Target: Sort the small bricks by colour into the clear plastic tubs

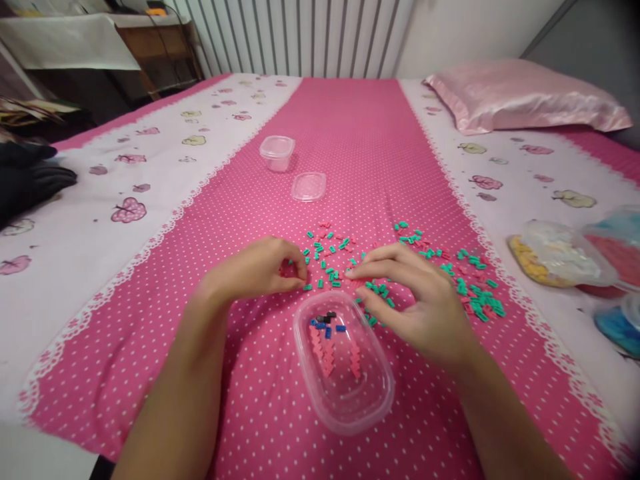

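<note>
My left hand (263,270) is low over the bedspread, thumb and index finger pinched together beside a small green plastic piece; whether anything sits between the tips is hidden. Fingers stretched and thumb apart, my right hand (415,300) reaches into the scattered green building pieces (330,273), its fingertips at a few pink ones. Just below both hands lies a clear plastic lid or shallow tray (345,413). Inside it are joined pink strips (328,359), several blue pieces (341,328) and black pieces (327,317).
More green pieces (483,300) spread to the right. Farther back are a clear lidded tub (277,153) and a flat clear lid (309,187). Containers of yellow pieces (530,260) and blue pieces (617,330) stand at right. A pink pillow (525,97) and black glove (35,177) lie on the bed.
</note>
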Demonstrator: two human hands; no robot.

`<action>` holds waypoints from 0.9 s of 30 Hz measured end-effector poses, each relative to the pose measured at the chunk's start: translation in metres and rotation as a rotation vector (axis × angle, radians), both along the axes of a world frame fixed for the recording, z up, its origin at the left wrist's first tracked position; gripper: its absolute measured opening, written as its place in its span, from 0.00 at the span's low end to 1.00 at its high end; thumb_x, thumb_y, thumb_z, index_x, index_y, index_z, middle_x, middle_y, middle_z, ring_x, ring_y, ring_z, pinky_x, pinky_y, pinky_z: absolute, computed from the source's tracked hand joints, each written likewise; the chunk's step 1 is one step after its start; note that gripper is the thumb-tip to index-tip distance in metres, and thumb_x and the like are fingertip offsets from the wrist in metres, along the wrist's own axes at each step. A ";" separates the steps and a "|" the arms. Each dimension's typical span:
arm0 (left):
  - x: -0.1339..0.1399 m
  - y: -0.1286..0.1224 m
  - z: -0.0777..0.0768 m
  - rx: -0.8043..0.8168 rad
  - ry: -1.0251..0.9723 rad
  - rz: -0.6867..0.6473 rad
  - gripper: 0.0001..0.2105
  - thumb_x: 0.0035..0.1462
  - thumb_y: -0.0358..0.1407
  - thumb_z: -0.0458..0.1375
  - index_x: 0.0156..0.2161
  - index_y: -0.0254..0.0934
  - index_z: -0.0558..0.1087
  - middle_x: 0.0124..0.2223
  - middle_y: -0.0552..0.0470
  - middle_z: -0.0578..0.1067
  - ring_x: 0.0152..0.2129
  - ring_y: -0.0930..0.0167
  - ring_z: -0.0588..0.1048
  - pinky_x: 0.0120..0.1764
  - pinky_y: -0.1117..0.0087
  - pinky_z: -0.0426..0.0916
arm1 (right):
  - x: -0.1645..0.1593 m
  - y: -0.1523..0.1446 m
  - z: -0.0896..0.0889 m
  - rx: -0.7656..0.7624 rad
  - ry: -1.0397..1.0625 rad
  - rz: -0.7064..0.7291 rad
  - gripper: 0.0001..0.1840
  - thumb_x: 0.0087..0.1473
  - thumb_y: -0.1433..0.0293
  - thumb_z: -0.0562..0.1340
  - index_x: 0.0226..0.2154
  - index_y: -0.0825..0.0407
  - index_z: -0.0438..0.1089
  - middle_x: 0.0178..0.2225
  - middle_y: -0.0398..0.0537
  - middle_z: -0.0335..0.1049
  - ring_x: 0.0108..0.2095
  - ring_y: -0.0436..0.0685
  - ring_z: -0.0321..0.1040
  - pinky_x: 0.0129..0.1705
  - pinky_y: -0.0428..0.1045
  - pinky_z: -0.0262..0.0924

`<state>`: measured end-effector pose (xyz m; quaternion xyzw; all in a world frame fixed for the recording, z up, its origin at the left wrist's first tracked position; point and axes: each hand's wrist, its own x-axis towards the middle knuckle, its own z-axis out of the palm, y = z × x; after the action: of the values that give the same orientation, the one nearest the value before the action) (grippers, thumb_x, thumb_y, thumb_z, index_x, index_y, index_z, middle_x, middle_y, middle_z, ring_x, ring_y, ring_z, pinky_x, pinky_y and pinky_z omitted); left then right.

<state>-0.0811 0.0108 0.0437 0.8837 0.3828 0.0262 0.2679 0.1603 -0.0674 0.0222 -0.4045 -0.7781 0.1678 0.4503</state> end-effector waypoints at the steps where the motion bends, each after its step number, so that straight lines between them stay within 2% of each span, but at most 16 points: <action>1: 0.000 -0.001 0.003 -0.001 -0.051 -0.028 0.06 0.54 0.29 0.59 0.35 0.35 0.79 0.32 0.54 0.80 0.27 0.75 0.75 0.31 0.76 0.63 | 0.000 0.000 -0.001 -0.022 -0.004 0.015 0.08 0.57 0.75 0.64 0.39 0.48 0.75 0.39 0.44 0.75 0.40 0.53 0.73 0.44 0.50 0.68; 7: 0.011 -0.009 0.011 -0.007 -0.308 -0.173 0.04 0.56 0.30 0.60 0.36 0.36 0.78 0.31 0.55 0.80 0.25 0.77 0.74 0.31 0.77 0.66 | -0.001 -0.002 -0.002 -0.138 -0.011 0.002 0.14 0.56 0.71 0.65 0.46 0.46 0.73 0.38 0.43 0.77 0.36 0.54 0.74 0.40 0.50 0.70; 10: 0.016 -0.013 0.012 -0.022 -0.375 -0.222 0.03 0.57 0.31 0.62 0.36 0.36 0.78 0.32 0.55 0.80 0.25 0.77 0.73 0.31 0.78 0.66 | -0.002 -0.001 -0.002 -0.144 -0.009 -0.012 0.10 0.56 0.72 0.64 0.42 0.47 0.73 0.36 0.43 0.77 0.35 0.54 0.74 0.40 0.50 0.69; 13: 0.017 -0.015 0.012 -0.007 -0.419 -0.226 0.02 0.57 0.32 0.62 0.36 0.35 0.76 0.32 0.54 0.79 0.25 0.77 0.73 0.31 0.77 0.67 | -0.002 0.000 -0.003 -0.150 -0.028 0.004 0.07 0.56 0.75 0.63 0.37 0.48 0.73 0.35 0.43 0.76 0.35 0.53 0.73 0.40 0.49 0.68; 19: 0.019 -0.017 0.009 -0.048 -0.517 -0.193 0.05 0.55 0.31 0.64 0.38 0.35 0.74 0.33 0.54 0.79 0.27 0.77 0.75 0.31 0.78 0.69 | -0.006 0.000 -0.005 -0.185 -0.035 0.043 0.06 0.56 0.74 0.64 0.37 0.49 0.74 0.37 0.44 0.77 0.38 0.54 0.75 0.40 0.48 0.69; 27: 0.020 -0.016 0.007 0.010 -0.505 -0.217 0.03 0.55 0.31 0.63 0.35 0.35 0.74 0.32 0.54 0.78 0.28 0.76 0.76 0.33 0.78 0.70 | -0.008 -0.002 -0.004 -0.221 -0.003 0.080 0.05 0.57 0.74 0.64 0.37 0.48 0.73 0.38 0.43 0.78 0.38 0.54 0.75 0.41 0.49 0.69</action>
<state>-0.0608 -0.0057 0.0506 0.8864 0.2067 0.2185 0.3518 0.1524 -0.0689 0.0187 -0.4208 -0.7710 0.2698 0.3946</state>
